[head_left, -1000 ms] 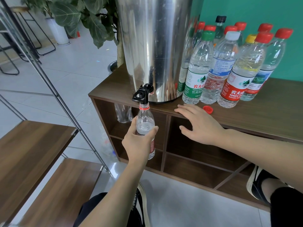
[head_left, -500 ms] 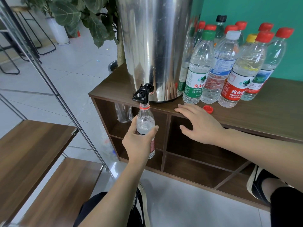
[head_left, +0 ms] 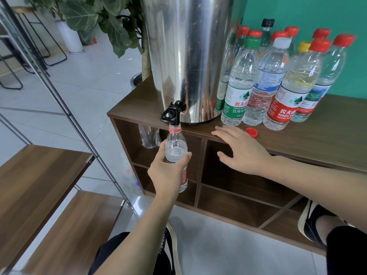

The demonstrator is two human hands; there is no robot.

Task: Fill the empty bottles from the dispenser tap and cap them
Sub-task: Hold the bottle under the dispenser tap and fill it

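My left hand (head_left: 168, 171) grips an uncapped clear bottle (head_left: 175, 147) with a red neck ring, holding it upright with its mouth right under the black tap (head_left: 172, 113) of the steel dispenser (head_left: 188, 56). Water fills the bottle up to its shoulder. My right hand (head_left: 240, 149) rests flat with spread fingers on the front edge of the wooden cabinet (head_left: 317, 139). It holds nothing. A loose red cap (head_left: 251, 132) lies on the cabinet top just right of those fingertips.
Several capped bottles (head_left: 278, 80) stand in a cluster right of the dispenser. An empty clear bottle (head_left: 150, 135) sits in the cabinet's upper left cubby. A potted plant (head_left: 111, 20) stands behind. Wooden steps (head_left: 35, 175) with metal rails lie to the left.
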